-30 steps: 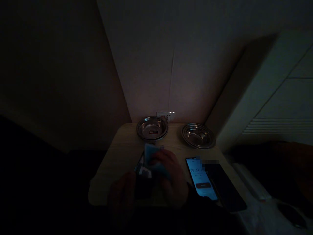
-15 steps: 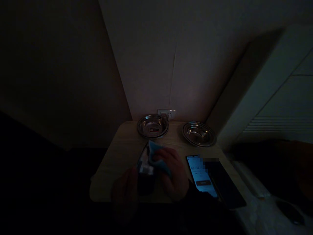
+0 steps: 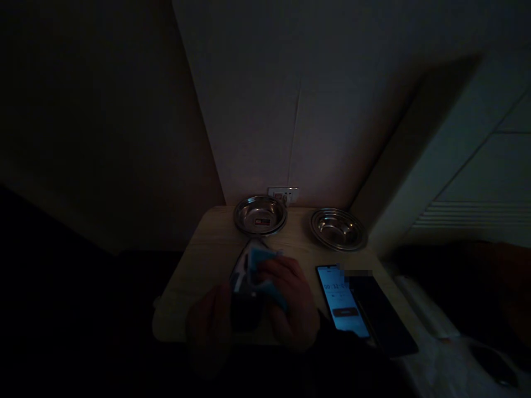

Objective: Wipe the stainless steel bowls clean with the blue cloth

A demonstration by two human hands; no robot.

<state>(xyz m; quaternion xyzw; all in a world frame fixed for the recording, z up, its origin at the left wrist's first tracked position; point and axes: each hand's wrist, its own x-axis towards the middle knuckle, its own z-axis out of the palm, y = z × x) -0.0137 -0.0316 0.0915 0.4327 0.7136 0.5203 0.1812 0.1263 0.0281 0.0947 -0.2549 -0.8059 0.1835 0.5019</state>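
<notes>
The room is very dark. My right hand [image 3: 290, 304] is closed round a light blue cloth [image 3: 259, 264] and presses it against a dark flat object [image 3: 244, 298] over the near middle of a small light table [image 3: 199, 265]. My left hand [image 3: 207, 326] grips that dark object from the left side; I cannot make out what the object is.
Two shallow steel bowls [image 3: 260, 214] [image 3: 338, 229] stand at the table's far edge, with a wall socket [image 3: 282, 194] behind them. A lit phone [image 3: 342, 301] showing a timer lies at the right, beside a dark slab [image 3: 381, 315]. A white cabinet [image 3: 456, 166] rises on the right.
The blue cloth in my right hand has shifted slightly over the dark object, first away from me and then back down. Both hands stay in the same place.
</notes>
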